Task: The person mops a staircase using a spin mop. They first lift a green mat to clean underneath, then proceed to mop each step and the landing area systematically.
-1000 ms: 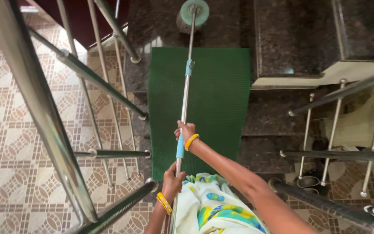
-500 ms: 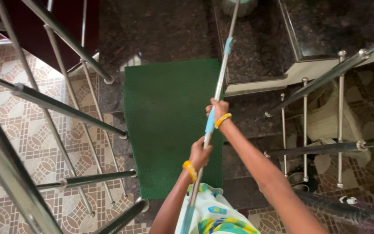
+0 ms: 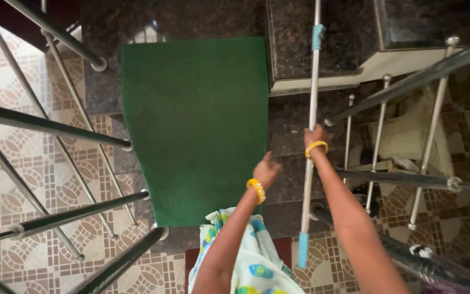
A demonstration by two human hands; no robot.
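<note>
Two hands show below me, each with a yellow bangle at the wrist. My right hand (image 3: pixel 315 136) is clamped around the metal pole (image 3: pixel 311 117), fingers wrapped tight on the shaft about midway along its visible length. That pole runs nearly straight up and down the view, with one light blue sleeve near the top and a light blue cap at its lower end, which hangs over the patterned floor tiles (image 3: pixel 23 163). My left hand (image 3: pixel 266 170) is off the pole, fingers loosely apart, hovering above the right edge of the green mat (image 3: pixel 191 125). This mat lies flat on the dark granite landing (image 3: pixel 180 19). Steel railing bars (image 3: pixel 50 126) slant across the left, and more rails (image 3: pixel 409 81) cross on the right. Patterned cloth (image 3: pixel 246 261) hangs just below my arms.
</note>
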